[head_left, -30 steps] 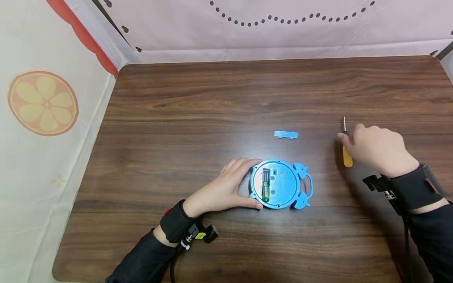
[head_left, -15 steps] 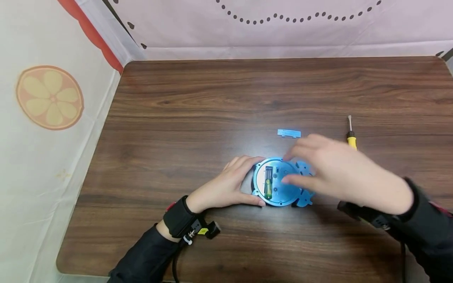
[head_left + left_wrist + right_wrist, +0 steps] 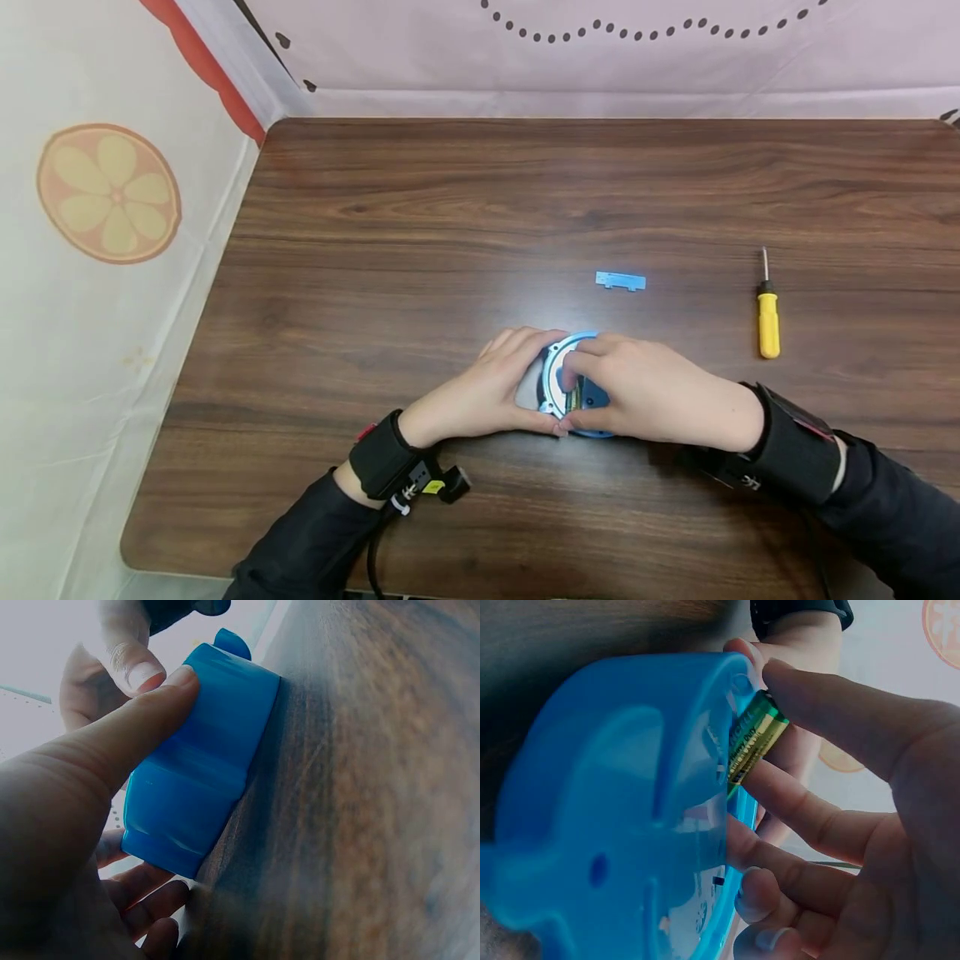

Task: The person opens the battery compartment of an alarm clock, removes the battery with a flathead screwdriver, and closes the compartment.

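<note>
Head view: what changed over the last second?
The right hand let go of the yellow screwdriver, crossed left to the blue clock and now pinches the battery in its back. The left hand holds the clock's edge as before; the small blue cover stays put.
</note>
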